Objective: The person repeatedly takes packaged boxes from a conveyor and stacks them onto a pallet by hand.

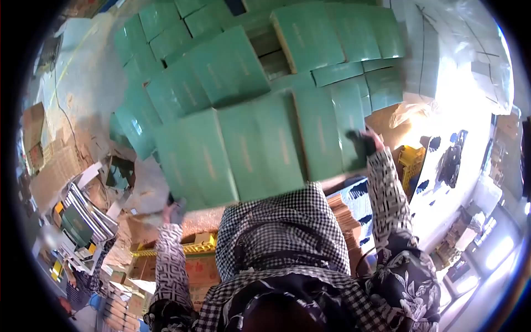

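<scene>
A front row of green boxes (260, 149), several standing side by side, spans the space before my body between my two hands. My left hand (175, 211), in a dark glove, grips the near left corner of this row; its fingers are partly hidden by the box. On the row's right end, my right hand (367, 142) presses with dark gloved fingers against the outer box. The row sits tilted, its right end farther from me than its left. Behind it, more green boxes (207, 69) are stacked in rows.
Yellow crates (411, 160) stand at the right beside a pale surface with dark marks. Another yellow crate (202, 243) is below my left arm. Cardboard (58, 174) and a stack of boards (91, 213) lie at the left. Plastic-wrapped goods (431, 50) stand at the upper right.
</scene>
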`<state>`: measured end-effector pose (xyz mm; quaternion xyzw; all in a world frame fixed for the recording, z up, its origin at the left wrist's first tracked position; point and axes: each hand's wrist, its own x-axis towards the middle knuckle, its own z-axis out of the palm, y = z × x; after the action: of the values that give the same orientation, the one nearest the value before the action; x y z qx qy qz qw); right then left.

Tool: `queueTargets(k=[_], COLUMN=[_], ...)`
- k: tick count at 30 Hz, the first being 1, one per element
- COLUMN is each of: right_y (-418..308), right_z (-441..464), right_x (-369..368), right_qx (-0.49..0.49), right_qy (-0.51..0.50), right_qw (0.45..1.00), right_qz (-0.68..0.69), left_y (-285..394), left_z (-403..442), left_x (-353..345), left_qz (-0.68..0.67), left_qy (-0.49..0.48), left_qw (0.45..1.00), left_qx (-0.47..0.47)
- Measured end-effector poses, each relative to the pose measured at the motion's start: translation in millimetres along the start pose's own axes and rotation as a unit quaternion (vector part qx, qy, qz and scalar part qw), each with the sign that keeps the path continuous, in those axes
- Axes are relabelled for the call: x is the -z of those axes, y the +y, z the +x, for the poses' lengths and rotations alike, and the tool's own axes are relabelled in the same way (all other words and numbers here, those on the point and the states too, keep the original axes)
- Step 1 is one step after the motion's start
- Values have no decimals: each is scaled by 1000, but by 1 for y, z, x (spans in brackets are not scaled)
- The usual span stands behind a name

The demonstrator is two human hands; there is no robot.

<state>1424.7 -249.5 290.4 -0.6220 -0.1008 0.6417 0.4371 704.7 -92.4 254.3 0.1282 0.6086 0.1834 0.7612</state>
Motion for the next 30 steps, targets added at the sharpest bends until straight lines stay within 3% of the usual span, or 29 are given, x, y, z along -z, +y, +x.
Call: queueTargets(k=[2,3,4,5,6,7,8,9,10,11,13,15,16,17,18,19,20,21,22,23,24,25,26,27,28,29,30], right_y=[3,-22,-48,-55,-62,-39,-15,-18,-22,-75,-101,-81,-61,-41,-47,-57,-68,-61,-54,-88,-79,-72,-46,-29,8,19,30], right_z=[-61,-80,-99,-100,-101,-86,-70,-53,-36,-26,23,79,124,155,160,165,163,169,174,139,123,102,91,66,51,43,36], right_x=[37,38,39,97,154,239,325,359,392,372,399,428,474,506,494,478,455,457,458,392,378,344,327,307,291,255,219], right_qx=[7,-114,-227,-194,-163,-88,-8,-6,-4,-90,-50,-55,-58,-61,-57,-16,26,138,233,262,280,300,331,262,228,27,-173], right_qy=[81,137,203,201,195,159,132,125,118,151,83,147,89,32,104,109,116,142,209,325,454,504,525,492,419,375,312], right_qw=[948,952,935,953,966,976,972,975,979,984,993,987,990,988,993,993,992,957,870,820,712,756,784,827,857,881,859], right_qz=[-307,-249,-181,-114,-45,-122,-195,-182,-168,26,68,38,88,138,-26,-32,-36,-212,-381,-390,-457,-290,-7,66,197,287,368], left_y=[-41,-66,-80,-103,-145,-182,-131,-151,-164,-172,-175,-186,-195,-191,-179,-169,-160,-161,-170,-174,-158,-140,-148,-153,-158,-155,-152], left_z=[-1,11,9,7,32,56,12,26,44,63,100,172,196,192,173,160,155,166,185,192,172,151,160,167,174,171,167], left_x=[-21,-20,-55,-107,-153,-177,-309,-333,-361,-388,-432,-404,-398,-415,-445,-470,-476,-464,-442,-429,-459,-492,-480,-469,-468,-480,-493], left_qz=[177,292,163,32,20,2,-51,-85,-96,-108,-89,133,242,184,121,59,104,148,190,229,325,418,502,578,587,594,600], left_qy=[-49,-85,-89,-88,-133,-181,-159,-98,-97,-96,-118,-85,-66,-50,-33,-12,10,-8,-28,-48,-13,23,40,61,73,61,47], left_qw=[982,950,983,995,991,983,985,990,990,989,988,986,965,981,992,998,994,989,981,970,942,903,854,795,786,785,784], left_qx=[-32,-66,-14,41,17,-13,31,59,44,25,42,-44,-82,-44,-7,28,20,-10,-41,-72,-85,-91,-132,-173,-178,-163,-151])
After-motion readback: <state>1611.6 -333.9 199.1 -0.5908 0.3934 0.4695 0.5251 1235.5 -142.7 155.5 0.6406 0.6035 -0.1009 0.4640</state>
